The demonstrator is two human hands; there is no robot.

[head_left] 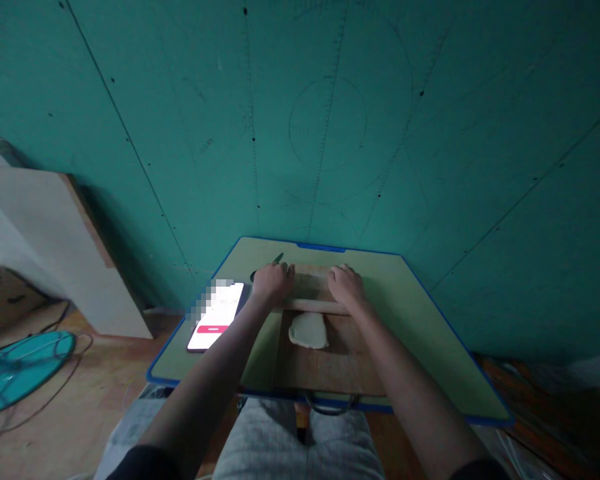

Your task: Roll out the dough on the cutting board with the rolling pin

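A pale wooden rolling pin (316, 307) lies across a wooden cutting board (350, 367). My left hand (274, 283) is over its left end, with bent fingers pointing forward. Over the other end is my right hand (347, 285), its fingers curled too. The palms and wrists cover the pin's ends, so the exact contact is hidden. On the board, just on the near side of the pin, a flattened, roughly round piece of dough (309, 331) lies flat. A knife (279, 258) pokes out beyond my left hand, partly hidden by it.
A phone (215, 317) with a lit screen lies on the blue-edged table (420, 333), left of my left forearm. The green wall (330, 133) rises behind the table. White panels (70, 247) lean at the left, near a turquoise round object (25, 367) and cables on the floor.
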